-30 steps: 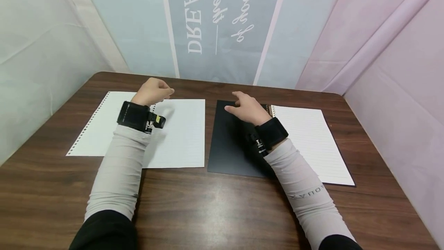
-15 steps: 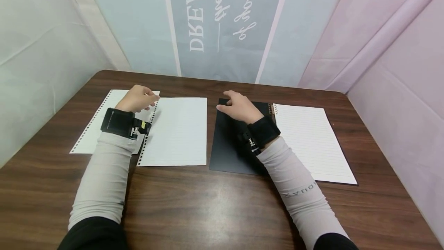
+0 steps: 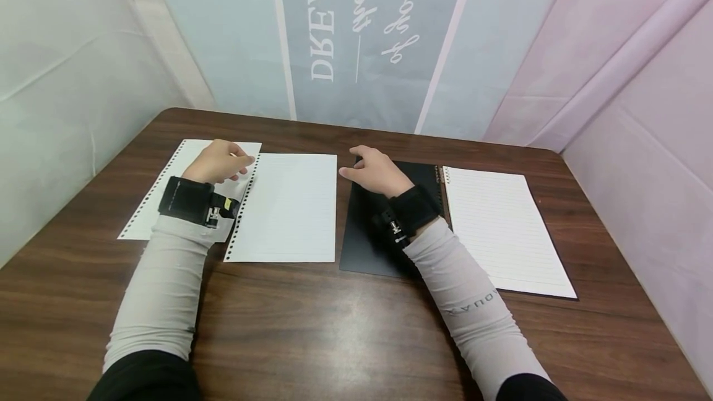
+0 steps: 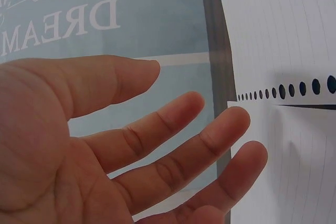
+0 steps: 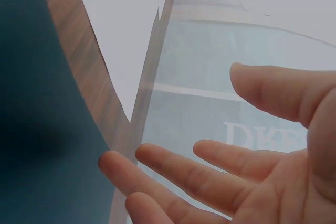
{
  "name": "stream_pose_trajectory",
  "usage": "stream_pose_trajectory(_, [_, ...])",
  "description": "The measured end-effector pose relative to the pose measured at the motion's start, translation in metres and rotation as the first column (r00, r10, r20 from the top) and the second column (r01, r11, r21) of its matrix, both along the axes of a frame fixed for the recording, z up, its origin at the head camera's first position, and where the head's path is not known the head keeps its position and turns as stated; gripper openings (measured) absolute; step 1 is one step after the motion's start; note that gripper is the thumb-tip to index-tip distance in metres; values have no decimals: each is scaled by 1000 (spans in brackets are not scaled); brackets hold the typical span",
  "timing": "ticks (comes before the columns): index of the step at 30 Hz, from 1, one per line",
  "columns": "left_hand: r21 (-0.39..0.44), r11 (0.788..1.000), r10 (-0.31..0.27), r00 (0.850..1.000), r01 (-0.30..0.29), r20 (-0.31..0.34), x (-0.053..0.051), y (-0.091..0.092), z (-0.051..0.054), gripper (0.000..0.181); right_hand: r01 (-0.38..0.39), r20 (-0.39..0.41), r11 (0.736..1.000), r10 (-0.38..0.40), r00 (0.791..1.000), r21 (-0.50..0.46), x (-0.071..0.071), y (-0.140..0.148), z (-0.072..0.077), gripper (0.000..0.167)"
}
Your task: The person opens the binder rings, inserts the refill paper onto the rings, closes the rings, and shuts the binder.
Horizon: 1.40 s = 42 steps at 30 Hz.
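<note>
left hand [image 3: 214, 163] above sheets [image 3: 289, 209] – right hand [image 3: 375, 171] above notebook [image 3: 507, 228] | both relaxed, loosely spread, empty | sheets and notebook lying on counter [image 3: 334, 339] | step: seemingly between grips, arranging sheets – next likely calls for a pinch at an edge

The left hand [image 3: 218, 162] is over a punched sheet [image 3: 190, 153], the right hand [image 3: 377, 172] over black cover [image 3: 362, 234].
</note>
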<state>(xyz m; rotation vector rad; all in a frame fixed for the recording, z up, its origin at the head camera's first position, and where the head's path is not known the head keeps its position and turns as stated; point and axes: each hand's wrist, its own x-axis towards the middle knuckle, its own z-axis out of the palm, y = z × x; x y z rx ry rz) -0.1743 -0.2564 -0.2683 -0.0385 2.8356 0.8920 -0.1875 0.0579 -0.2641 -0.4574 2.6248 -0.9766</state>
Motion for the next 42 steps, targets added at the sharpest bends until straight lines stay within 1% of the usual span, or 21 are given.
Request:
stream_pose_trajectory(6, [8, 1000, 20, 1000, -20, 10, 2, 1, -2, 40, 16, 66, 993, -8, 998, -114, -4, -8, -6, 60])
stream_pose_trajectory(10, [16, 1000, 24, 1000, -24, 20, 2, 1, -4, 40, 51, 123, 983, -29, 992, -177, -5, -12, -9, 59])
stream_pose_trajectory(13, [5, 1000, 10, 1000, -10, 29, 3, 2, -8, 41, 88, 164, 975, -55, 985, -202, -7, -15, -13, 59])
stream_pose_trajectory(16, [-13, 1000, -1, 999, 1, 38, 4, 3, -11, 40, 119, 199, 972, -78, 977, -204, -8, -17, -16, 61])
stream_pose_trajectory(20, [-27, 1000, 1, 999, 0, 43, 7, 7, -9, 39, 164, 264, 957, -99, 959, -239, -8, -17, -17, 62])
stream_pose_trajectory(23, [-36, 999, 3, 999, -2, 41, 8, 10, -7, 39, 202, 327, 931, -98, 940, -302, -8, -16, -16, 62])
stream_pose_trajectory(27, [-51, 999, -3, 1000, 5, 30, 8, 14, -5, 39, 230, 394, 897, -69, 917, -377, -8, -15, -17, 62])
stream_pose_trajectory(34, [-89, 996, 3, 1000, -3, 1, 5, 19, -8, 38, 280, 470, 848, -43, 882, -449, -11, -17, -23, 61])
stream_pose_trajectory(37, [-95, 995, -3, 1000, 3, -3, 5, 20, -8, 37, 310, 505, 816, -26, 863, -488, -12, -18, -25, 61])
stream_pose_trajectory(42, [-107, 994, -22, 1000, 23, 13, 6, 21, -8, 38, 373, 566, 755, -2, 825, -540, -10, -22, -25, 60])
